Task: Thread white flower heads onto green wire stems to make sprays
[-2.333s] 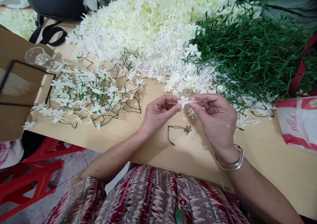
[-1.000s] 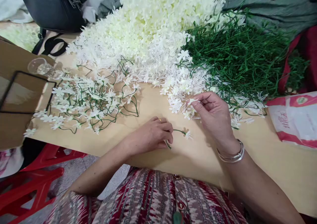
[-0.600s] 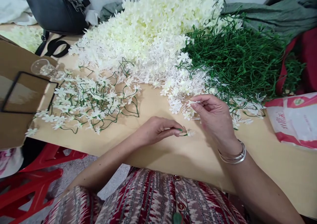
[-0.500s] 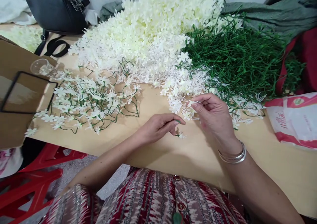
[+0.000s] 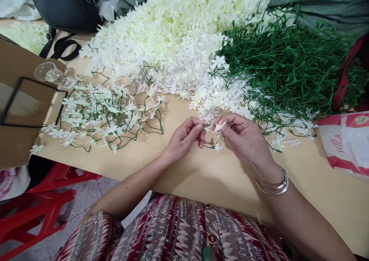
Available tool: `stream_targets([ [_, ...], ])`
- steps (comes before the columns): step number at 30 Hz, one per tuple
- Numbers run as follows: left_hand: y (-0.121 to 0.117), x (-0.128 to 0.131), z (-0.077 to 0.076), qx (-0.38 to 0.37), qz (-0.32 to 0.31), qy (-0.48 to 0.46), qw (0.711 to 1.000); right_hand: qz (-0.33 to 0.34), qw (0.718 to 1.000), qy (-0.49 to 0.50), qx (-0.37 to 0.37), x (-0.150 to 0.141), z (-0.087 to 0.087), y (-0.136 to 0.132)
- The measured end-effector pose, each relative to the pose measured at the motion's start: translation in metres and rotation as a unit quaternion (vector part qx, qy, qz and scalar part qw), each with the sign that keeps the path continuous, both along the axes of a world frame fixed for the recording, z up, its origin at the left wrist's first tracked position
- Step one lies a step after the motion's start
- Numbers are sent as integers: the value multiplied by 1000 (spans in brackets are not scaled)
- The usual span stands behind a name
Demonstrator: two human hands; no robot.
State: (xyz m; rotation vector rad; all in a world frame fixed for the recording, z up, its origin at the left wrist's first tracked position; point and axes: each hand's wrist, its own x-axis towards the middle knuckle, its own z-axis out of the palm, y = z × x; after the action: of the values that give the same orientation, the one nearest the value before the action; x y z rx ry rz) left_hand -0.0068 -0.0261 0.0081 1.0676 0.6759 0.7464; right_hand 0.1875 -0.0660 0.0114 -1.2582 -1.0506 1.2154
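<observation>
two bare hands meet over a tan tabletop (image 5: 219, 180), seen from above by the person they belong to. the left hand (image 5: 184, 138) has its thumb and fingertips pinched together on a thin green stem (image 5: 208, 145) that trails to the right and ends in a small white flower head (image 5: 218, 147) just above the table. the right hand (image 5: 245, 138), with silver bangles (image 5: 273, 186) on its wrist, pinches a loose white blossom (image 5: 219, 126) between thumb and forefinger, the other fingers curled in. the two sets of fingertips are very near each other, the blossom just above and beside the stem; whether blossom and stem touch cannot be told.

behind the hands a large heap of cream-white flower heads (image 5: 178, 34) covers the far side of the table and spills towards them. to its right lies a tangled mass of bare green stems (image 5: 288, 65). to the left of the hands, well apart, a looser spread of stems with white flowers on them (image 5: 106, 115) lies flat. a clear plastic cup (image 5: 47, 72) lies on its side at the far left near a brown cardboard box (image 5: 17, 107). a black bag (image 5: 63, 3) sits at the top left, a red and white plastic packet (image 5: 346, 142) at the right edge, and a red plastic stool (image 5: 34, 207) below the table. a red patterned garment (image 5: 178, 234) fills the lower foreground.
</observation>
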Motion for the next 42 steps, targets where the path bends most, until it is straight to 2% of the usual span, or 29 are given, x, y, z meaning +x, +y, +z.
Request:
stream_targets([
  [10, -3, -1, 4, 14, 21, 18, 1000, 36, 998, -43, -28, 2, 6, -3],
  [19, -4, -1, 4, 20, 17, 28, 999, 47, 997, -10, -53, -2, 8, -5],
  [25, -3, -2, 4, 58, 25, 47, 997, 47, 996, -13, -73, 0, 8, -5],
  [28, -1, -2, 5, 67, 18, 45, 997, 69, 993, -5, -92, 2, 8, -5],
  [31, 0, -1, 6, 61, 2, 29, 998, 89, 991, 4, -97, 3, 10, -4],
  [42, 1, -3, 2, 30, -20, 26, 999, 93, 991, 8, -99, 1, 11, -3],
])
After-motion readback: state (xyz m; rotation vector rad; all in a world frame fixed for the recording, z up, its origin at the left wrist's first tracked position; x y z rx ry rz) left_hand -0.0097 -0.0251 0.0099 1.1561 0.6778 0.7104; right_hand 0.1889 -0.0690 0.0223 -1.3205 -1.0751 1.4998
